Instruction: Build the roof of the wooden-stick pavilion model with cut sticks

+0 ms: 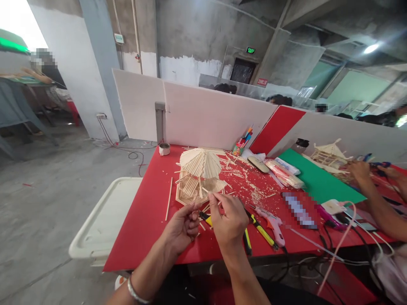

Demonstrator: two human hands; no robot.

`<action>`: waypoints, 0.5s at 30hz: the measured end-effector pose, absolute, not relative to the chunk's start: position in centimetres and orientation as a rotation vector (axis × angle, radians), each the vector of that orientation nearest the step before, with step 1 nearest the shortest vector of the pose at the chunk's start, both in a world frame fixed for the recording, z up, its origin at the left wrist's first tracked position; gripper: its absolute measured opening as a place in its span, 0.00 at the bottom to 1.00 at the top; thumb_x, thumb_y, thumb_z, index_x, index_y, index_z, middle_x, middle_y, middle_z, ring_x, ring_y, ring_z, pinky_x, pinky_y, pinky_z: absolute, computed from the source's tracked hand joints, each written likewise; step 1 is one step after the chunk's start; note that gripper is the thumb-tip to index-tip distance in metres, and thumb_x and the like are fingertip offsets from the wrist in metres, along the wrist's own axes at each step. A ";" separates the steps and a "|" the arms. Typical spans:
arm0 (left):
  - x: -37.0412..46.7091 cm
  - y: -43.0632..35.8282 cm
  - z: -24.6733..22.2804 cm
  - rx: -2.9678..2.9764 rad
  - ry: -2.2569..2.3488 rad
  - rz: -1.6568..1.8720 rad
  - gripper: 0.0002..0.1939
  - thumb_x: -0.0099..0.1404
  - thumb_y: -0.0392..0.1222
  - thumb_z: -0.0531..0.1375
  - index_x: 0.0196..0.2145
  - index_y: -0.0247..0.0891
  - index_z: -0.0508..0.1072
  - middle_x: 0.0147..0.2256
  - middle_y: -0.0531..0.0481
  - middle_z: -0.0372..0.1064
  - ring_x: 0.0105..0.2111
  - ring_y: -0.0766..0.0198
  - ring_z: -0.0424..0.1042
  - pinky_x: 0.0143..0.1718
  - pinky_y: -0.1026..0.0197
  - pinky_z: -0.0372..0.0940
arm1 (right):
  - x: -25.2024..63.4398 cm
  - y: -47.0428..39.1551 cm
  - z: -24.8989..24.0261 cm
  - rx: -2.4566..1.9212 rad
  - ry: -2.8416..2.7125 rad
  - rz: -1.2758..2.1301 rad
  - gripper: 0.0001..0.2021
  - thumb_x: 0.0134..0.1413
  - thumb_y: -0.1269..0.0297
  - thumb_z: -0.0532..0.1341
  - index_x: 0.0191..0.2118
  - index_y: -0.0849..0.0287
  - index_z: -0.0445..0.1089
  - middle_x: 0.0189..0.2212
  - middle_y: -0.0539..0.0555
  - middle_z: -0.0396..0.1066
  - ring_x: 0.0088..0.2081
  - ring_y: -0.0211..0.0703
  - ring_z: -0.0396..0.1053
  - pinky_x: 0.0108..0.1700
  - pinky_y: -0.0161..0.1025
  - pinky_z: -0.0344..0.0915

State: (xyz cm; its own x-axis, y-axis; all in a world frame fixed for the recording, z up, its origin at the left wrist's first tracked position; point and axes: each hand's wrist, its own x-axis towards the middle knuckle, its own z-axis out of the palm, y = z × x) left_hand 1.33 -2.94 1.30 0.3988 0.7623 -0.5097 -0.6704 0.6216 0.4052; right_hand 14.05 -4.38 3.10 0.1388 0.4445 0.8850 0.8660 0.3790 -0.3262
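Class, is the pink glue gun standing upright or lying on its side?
Lying on its side: its body and handle stretch along the red tabletop, one side facing up.

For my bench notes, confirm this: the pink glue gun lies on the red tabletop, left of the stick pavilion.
Not left: the head view shows the pink glue gun lying on the red tabletop, right of the stick pavilion.

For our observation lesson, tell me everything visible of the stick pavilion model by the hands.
The pavilion model looks made of pale wooden sticks laid side by side. Its sloping, ridged roof rises above an open middle and an angular, low-walled base. It stands upright on the red tabletop, just beyond the left hand and right hand; whether either touches it is unclear.
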 end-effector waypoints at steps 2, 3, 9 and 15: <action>1.6 -2.5 1.1 0.090 0.620 0.860 0.07 0.63 0.39 0.59 0.32 0.30 0.73 0.16 0.58 0.56 0.12 0.77 0.51 0.12 0.74 0.43 | 13.9 -4.1 3.1 -1.238 -1.510 -0.495 0.03 0.56 0.70 0.62 0.36 0.59 0.73 0.30 0.54 0.76 0.32 0.40 0.70 0.37 0.36 0.66; 1.8 -2.2 1.0 0.073 0.579 0.844 0.08 0.64 0.39 0.58 0.31 0.30 0.72 0.16 0.58 0.56 0.12 0.76 0.51 0.11 0.74 0.43 | 13.8 -4.0 3.0 -1.234 -1.523 -0.508 0.03 0.57 0.69 0.62 0.35 0.59 0.73 0.29 0.54 0.76 0.32 0.40 0.70 0.37 0.37 0.66; 1.7 -1.3 0.8 0.021 0.496 0.794 0.11 0.65 0.41 0.57 0.27 0.33 0.70 0.16 0.56 0.58 0.12 0.75 0.52 0.12 0.74 0.43 | 13.1 -3.3 2.6 -1.228 -1.590 -0.555 0.03 0.56 0.70 0.62 0.36 0.59 0.73 0.30 0.54 0.76 0.33 0.40 0.70 0.38 0.37 0.66; 1.3 -1.2 0.3 0.036 0.477 0.758 0.10 0.62 0.42 0.60 0.26 0.33 0.70 0.16 0.57 0.57 0.12 0.76 0.50 0.12 0.73 0.41 | 12.9 -3.1 2.4 -1.226 -1.623 -0.610 0.03 0.56 0.70 0.62 0.35 0.59 0.73 0.29 0.54 0.76 0.31 0.41 0.70 0.37 0.38 0.66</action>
